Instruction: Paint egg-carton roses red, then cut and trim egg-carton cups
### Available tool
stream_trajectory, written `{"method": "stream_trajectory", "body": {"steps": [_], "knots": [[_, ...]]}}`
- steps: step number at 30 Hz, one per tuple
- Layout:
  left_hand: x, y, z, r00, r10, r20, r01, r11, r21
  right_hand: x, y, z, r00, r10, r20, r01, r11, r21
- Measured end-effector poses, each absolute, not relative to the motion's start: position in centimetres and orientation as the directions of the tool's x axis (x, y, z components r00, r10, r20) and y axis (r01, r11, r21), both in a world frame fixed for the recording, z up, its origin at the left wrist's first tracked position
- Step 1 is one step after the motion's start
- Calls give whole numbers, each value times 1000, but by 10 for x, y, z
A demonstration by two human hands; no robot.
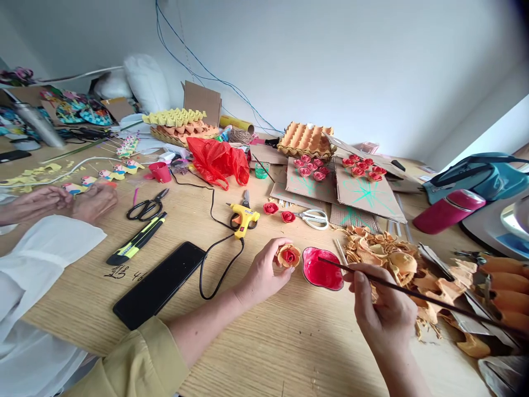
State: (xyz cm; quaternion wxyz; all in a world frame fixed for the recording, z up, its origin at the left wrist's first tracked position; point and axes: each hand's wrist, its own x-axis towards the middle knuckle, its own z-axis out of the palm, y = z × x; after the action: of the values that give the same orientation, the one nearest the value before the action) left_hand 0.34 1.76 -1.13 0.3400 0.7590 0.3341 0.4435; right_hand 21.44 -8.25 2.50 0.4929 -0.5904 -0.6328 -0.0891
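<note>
My left hand is closed around the edge of an egg-carton rose, orange at the outer petals and red at the centre. Between the fingers of my right hand is a long, dark paintbrush. Its tip reaches into a small wavy-edged dish of red paint, just right of the rose. Two red roses, one and another, lie beyond my left hand beside white-handled scissors.
A yellow glue gun with a looping cord, a phone, a utility knife and black scissors lie to the left. A co-worker's hands are at far left. Torn carton pieces and a pink bottle are at right.
</note>
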Motion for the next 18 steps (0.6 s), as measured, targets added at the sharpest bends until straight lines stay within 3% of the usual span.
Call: {"method": "stream_trajectory", "body": {"steps": [6,18], "knots": [[4,14,-7,436,759,485,188,-603,775,205,-87,29,-2,624,782,680,574,-456],[6,8,0,497,690,526,123,-656,744,193,-84,31,-126,672,729,727,563,-393]]}}
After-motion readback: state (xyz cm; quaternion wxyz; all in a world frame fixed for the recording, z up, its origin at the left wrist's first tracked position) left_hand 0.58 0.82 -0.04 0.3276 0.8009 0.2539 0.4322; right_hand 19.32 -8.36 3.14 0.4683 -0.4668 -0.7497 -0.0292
